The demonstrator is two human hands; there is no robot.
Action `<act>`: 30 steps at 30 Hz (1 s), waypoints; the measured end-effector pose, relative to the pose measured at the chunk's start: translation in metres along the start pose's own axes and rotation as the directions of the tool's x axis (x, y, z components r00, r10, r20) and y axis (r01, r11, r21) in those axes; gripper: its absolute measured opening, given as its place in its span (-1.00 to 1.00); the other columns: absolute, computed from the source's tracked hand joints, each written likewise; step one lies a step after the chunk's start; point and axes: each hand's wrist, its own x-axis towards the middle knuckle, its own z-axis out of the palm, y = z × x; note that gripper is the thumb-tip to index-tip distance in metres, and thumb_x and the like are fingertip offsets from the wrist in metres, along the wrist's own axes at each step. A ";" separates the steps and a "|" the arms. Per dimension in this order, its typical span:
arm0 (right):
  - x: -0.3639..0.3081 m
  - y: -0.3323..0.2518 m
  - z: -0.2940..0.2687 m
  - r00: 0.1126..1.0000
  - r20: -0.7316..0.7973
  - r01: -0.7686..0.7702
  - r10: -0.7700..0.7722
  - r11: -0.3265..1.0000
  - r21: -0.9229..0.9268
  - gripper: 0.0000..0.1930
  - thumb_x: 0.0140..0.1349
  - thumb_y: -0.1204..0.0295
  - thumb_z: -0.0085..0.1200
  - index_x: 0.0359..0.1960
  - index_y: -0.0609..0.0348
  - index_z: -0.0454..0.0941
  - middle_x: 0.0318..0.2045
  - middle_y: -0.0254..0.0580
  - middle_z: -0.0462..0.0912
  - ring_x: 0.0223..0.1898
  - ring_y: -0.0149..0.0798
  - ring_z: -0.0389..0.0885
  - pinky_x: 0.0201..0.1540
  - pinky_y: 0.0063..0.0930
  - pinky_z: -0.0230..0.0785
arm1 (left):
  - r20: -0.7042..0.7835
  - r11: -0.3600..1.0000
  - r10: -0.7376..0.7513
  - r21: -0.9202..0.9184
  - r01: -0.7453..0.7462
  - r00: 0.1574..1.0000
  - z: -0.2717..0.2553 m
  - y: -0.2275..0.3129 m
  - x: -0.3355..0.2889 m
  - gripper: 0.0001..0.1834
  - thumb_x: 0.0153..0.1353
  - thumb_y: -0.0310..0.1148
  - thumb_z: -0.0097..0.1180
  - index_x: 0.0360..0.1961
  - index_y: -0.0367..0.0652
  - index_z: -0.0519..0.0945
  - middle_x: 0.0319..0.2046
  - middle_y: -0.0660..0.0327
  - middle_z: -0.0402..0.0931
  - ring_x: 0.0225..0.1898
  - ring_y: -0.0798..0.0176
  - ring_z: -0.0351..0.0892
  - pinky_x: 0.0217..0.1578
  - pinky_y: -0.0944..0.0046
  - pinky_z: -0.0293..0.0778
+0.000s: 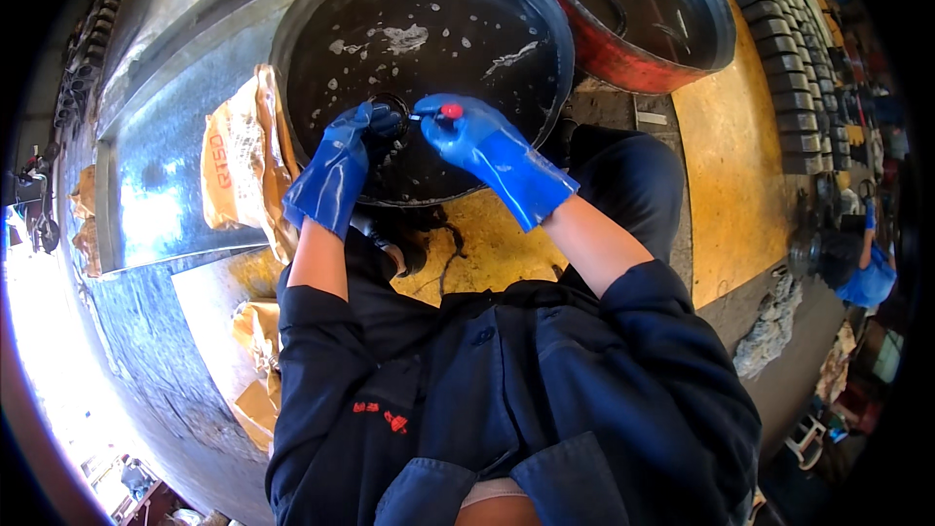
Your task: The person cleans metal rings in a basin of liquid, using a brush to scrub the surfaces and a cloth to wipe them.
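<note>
- Blue-gloved left hand [362, 134] gripped a dark ring part [392, 113] over the black basin [321, 10].
- Right hand [458, 129] pinched a red-capped tool [440, 113] against it.
- Red basin [604, 54] sat beside.

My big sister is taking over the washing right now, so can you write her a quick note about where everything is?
Left hand, blue glove: grip shut on a dark ring-shaped part over the black basin.
Right hand, blue glove: grip shut on a small red-tipped tool, tip at the part.
The basin holds dark liquid with foam flecks. A red-walled basin sits to the right, and a row of dark parts beyond it.
Done: the part is in hand, over the basin.
Left: cannot tell how clean it is.
</note>
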 end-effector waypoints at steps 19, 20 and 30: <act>0.035 0.058 0.014 0.914 -0.070 -0.309 0.400 0.797 0.519 -0.67 0.46 0.38 0.20 0.17 0.24 0.70 0.00 -0.11 0.83 0.02 -0.26 0.79 0.17 -0.40 0.59 | -0.002 0.976 -0.059 0.208 0.058 0.998 0.005 0.007 -0.011 -0.62 0.52 -0.19 0.21 0.12 -0.28 0.70 0.04 -0.07 0.78 0.03 -0.01 0.82 0.03 -0.12 0.76; 0.031 0.031 0.007 0.931 -0.043 -0.285 0.363 0.796 0.534 -0.67 0.50 0.35 0.17 0.18 0.24 0.71 -0.04 -0.15 0.83 0.00 -0.25 0.79 0.14 -0.41 0.59 | -0.041 0.979 -0.051 0.193 0.058 0.998 -0.003 0.003 -0.008 -0.64 0.52 -0.21 0.21 0.11 -0.29 0.70 0.04 -0.07 0.78 0.03 -0.02 0.82 0.04 -0.12 0.76; 0.030 0.005 -0.019 0.897 0.051 -0.428 0.439 0.834 0.347 -0.64 0.45 0.11 0.19 0.05 0.05 0.80 -0.14 -0.12 0.85 -0.08 -0.22 0.79 0.12 -0.29 0.55 | 0.186 0.920 0.237 0.273 -0.282 0.954 0.007 0.004 -0.018 -0.71 0.55 -0.38 0.17 0.12 -0.37 0.69 0.01 -0.03 0.78 0.06 0.04 0.77 0.25 0.03 0.61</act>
